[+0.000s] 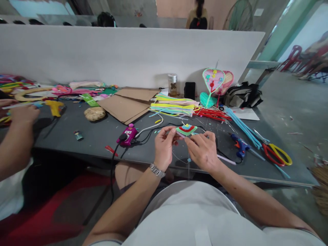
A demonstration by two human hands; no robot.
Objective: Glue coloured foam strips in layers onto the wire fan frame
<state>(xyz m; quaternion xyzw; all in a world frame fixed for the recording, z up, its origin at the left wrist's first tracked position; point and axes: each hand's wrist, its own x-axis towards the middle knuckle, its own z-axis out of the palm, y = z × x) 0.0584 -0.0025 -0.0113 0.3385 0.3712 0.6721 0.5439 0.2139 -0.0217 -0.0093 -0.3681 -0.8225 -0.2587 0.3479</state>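
Observation:
Above the table's front edge, a small fan-shaped craft piece (186,129) has bands of green, white and red, with yellow at its top. My left hand (165,145) pinches its left corner between thumb and fingers. Bent and closed, my right hand (203,150) works at the lower right edge of the piece, on a pale lilac pipe cleaner (227,159) whose loose end sticks out past the hand. The fingertips partly cover where strip and piece meet. To the right lie a blue glue gun (241,145) and red-and-yellow scissors (276,153).
Pipe-cleaner bundles (174,105), cardboard sheets (130,102) and a heart-shaped fan (213,80) are at the back. A purple power socket (127,135) with cables sits left of my hands. At far left, a co-worker's hand (25,114) is near a yellow glue gun (54,108).

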